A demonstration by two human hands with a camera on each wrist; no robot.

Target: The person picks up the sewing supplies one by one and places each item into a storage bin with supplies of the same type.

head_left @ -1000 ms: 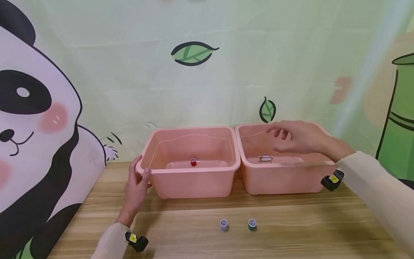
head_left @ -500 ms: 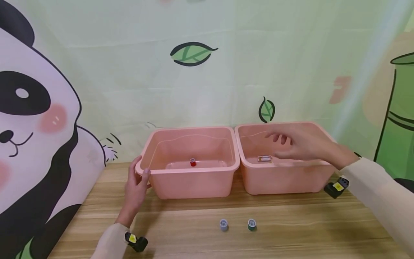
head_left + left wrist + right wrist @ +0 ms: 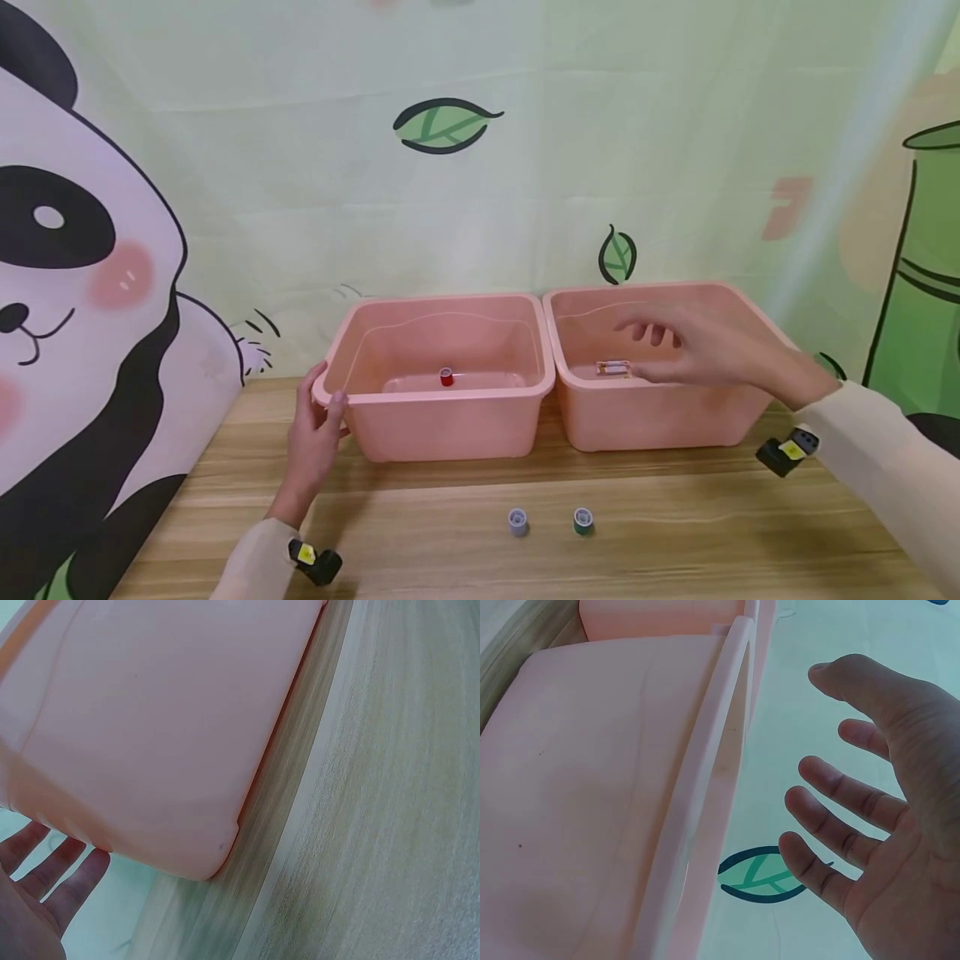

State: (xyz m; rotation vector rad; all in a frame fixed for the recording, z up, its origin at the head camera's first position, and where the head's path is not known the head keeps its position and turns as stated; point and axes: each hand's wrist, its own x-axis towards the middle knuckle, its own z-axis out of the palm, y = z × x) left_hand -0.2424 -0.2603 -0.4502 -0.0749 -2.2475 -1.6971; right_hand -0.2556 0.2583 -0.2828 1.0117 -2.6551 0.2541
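Note:
My left hand (image 3: 317, 433) holds the front left corner of the left pink bin (image 3: 450, 427). Its thumb lies on the front side, and its fingers are against the left side. A small red cap-like piece (image 3: 446, 377) stands inside that bin. Over the front of the right pink bin (image 3: 660, 421) hovers my right hand (image 3: 693, 343), fingers loosely bent and nothing between them; the right wrist view shows its palm (image 3: 900, 900) apart from the rim. Batteries (image 3: 612, 367) lie on that bin's floor, left of this hand. The hand hides part of the bin's inside.
Two small cap-like pieces, one grey-blue (image 3: 517, 522) and one green with a white top (image 3: 582, 522), stand on the wooden table (image 3: 420, 533) in front of the bins. A cloth backdrop (image 3: 300, 167) with a panda and leaves hangs behind. The bins' rims nearly touch.
My right hand has come slightly lower and nearer over the right bin, its forearm shifting to the right. The left hand keeps its place on the left bin.

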